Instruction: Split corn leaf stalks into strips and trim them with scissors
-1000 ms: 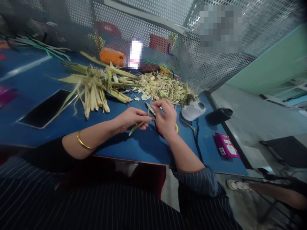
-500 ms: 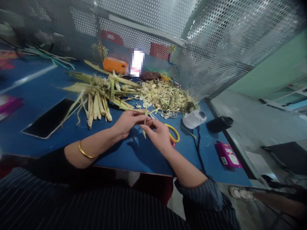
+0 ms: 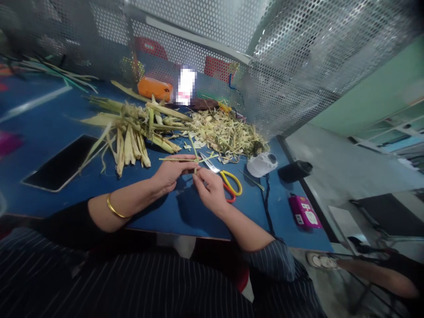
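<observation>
Pale green leaf strips (image 3: 193, 145) cross each other between my two hands, above the blue table. My left hand (image 3: 169, 174) is closed in a pinch on the strips from the left, and one long strip lies over its fingers. From the right, my right hand (image 3: 210, 187) pinches their lower end near the crossing. Just beyond the right hand lie scissors (image 3: 236, 180) with yellow and red handles, blades pointing away to the left. Trimmed stalks and husks (image 3: 134, 148) lie in a bundle behind the left hand. A heap of shredded scraps (image 3: 225, 132) sits behind both hands.
A black tablet-like slab (image 3: 62, 161) lies at the left. An orange packet (image 3: 155, 89) and a lit phone screen (image 3: 186, 86) stand near the perforated metal screen (image 3: 198, 39). A white roll (image 3: 262, 164), black cylinder (image 3: 294, 171) and purple pack (image 3: 304, 211) line the right side.
The strips have turned: one now points up and away, another reaches left over my left hand. My right hand has shifted down slightly, so more of the scissors shows. The view has moved a little.
</observation>
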The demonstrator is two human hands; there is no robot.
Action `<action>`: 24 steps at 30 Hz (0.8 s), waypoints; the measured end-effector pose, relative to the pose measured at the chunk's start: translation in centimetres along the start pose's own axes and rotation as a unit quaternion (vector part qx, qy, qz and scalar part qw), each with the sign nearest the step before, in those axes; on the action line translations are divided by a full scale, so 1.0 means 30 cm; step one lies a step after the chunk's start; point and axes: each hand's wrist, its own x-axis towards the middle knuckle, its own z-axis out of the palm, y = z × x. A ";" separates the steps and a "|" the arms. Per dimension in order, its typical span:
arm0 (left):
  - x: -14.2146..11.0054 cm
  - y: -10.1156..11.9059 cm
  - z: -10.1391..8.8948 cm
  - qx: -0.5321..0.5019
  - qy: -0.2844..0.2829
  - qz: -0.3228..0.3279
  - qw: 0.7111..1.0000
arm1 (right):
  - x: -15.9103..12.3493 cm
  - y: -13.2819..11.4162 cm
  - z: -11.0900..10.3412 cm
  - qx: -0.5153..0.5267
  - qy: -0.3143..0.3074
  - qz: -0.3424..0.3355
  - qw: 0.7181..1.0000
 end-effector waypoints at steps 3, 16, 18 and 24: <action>0.010 0.002 0.000 -0.005 0.005 -0.011 1.000 | -0.002 0.003 0.001 0.006 -0.004 0.034 0.999; 0.017 0.003 -0.018 0.036 -0.078 -0.032 0.996 | 0.076 0.035 0.025 0.462 0.173 0.327 0.806; 0.026 -0.003 -0.021 0.035 -0.082 -0.029 0.996 | 0.085 0.031 0.032 0.445 0.186 0.315 0.817; 0.034 0.019 -0.017 0.045 -0.045 0.000 0.998 | 0.120 0.037 0.037 0.408 0.190 0.261 0.854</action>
